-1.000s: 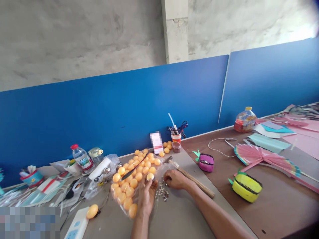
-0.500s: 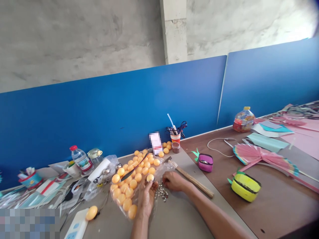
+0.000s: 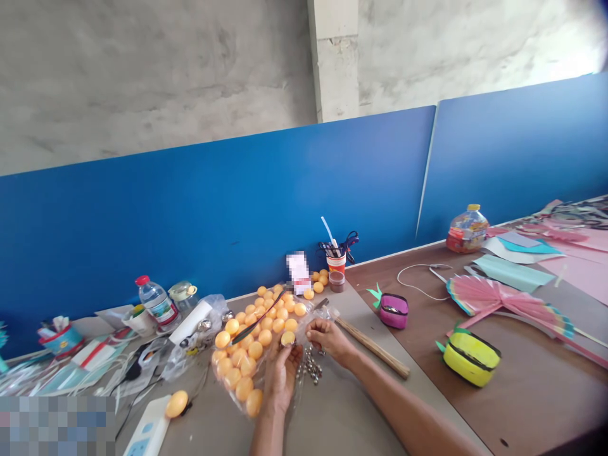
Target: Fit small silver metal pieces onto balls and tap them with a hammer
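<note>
My left hand (image 3: 282, 373) is closed around an orange ping-pong ball (image 3: 287, 338), whose upward face looks pale, with a dark rim near my fingertips. Beside it lies a clear plastic bag (image 3: 228, 391) full of similar balls, and a thin dark tool (image 3: 243, 333) rests across them. My right hand (image 3: 329, 337) hovers just right of the left, its thumb and fingers pinched together; whatever they may hold is too small to make out. Below the right fingers, a small heap of shiny silver bells or beads (image 3: 312, 370) sits on clear plastic.
A wooden stick (image 3: 375, 348) lies right of my hand. Behind stand a cup of tools (image 3: 336, 263) and a small lidded jar (image 3: 337, 282). Purple (image 3: 394, 310) and yellow pouches (image 3: 471, 358) and a pink fan (image 3: 508, 297) lie right; a bottle (image 3: 156, 303) and power strip (image 3: 148, 430) are left.
My right hand has lifted slightly off the silver heap, its fingers now pinched and raised. The ball in my left hand has turned slightly. The view has shifted a little.
</note>
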`<state>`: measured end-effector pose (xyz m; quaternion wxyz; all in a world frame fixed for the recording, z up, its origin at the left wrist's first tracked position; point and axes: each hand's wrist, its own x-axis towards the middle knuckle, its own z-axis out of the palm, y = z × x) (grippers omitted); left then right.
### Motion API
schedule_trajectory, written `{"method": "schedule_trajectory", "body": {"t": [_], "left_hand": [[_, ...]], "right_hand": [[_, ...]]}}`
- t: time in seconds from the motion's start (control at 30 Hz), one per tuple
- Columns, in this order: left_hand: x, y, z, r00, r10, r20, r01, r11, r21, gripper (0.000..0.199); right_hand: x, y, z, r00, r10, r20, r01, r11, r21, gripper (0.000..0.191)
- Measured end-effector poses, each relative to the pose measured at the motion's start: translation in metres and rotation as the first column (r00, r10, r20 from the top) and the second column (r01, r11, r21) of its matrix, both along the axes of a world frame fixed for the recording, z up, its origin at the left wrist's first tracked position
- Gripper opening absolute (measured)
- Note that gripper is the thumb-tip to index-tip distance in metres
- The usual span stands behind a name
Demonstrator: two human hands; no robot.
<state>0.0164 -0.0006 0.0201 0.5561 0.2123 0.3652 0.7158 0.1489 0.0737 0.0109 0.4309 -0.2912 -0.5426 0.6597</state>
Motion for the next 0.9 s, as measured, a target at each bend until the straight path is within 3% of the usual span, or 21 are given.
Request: {"method": "schedule_trajectory", "body": {"t": [0.23, 0.47, 0.9], "left_hand": [[0.001, 0.000, 0.004, 0.992, -0.061, -0.111, 0.067, 0.997, 0.049, 0.039], [0.002, -0.003, 0.005, 0.989, 0.009, -0.145, -0.008, 1.000, 0.007, 0.048], [0.004, -0.003, 0.004, 0.985, -0.020, -0.169, 0.020, 1.000, -0.005, 0.050]], "right_hand": [[-0.003, -0.008, 0.001, 0.983, 0.137, -0.126, -0.149, 0.985, -0.091, 0.032], [-0.010, -0.007, -0.005, 0.998, 0.057, -0.025, -0.058, 0.998, -0.018, 0.021], [-0.014, -0.011, -0.004, 1.000, 0.018, 0.021, -0.019, 1.000, 0.019, 0.012]]}}
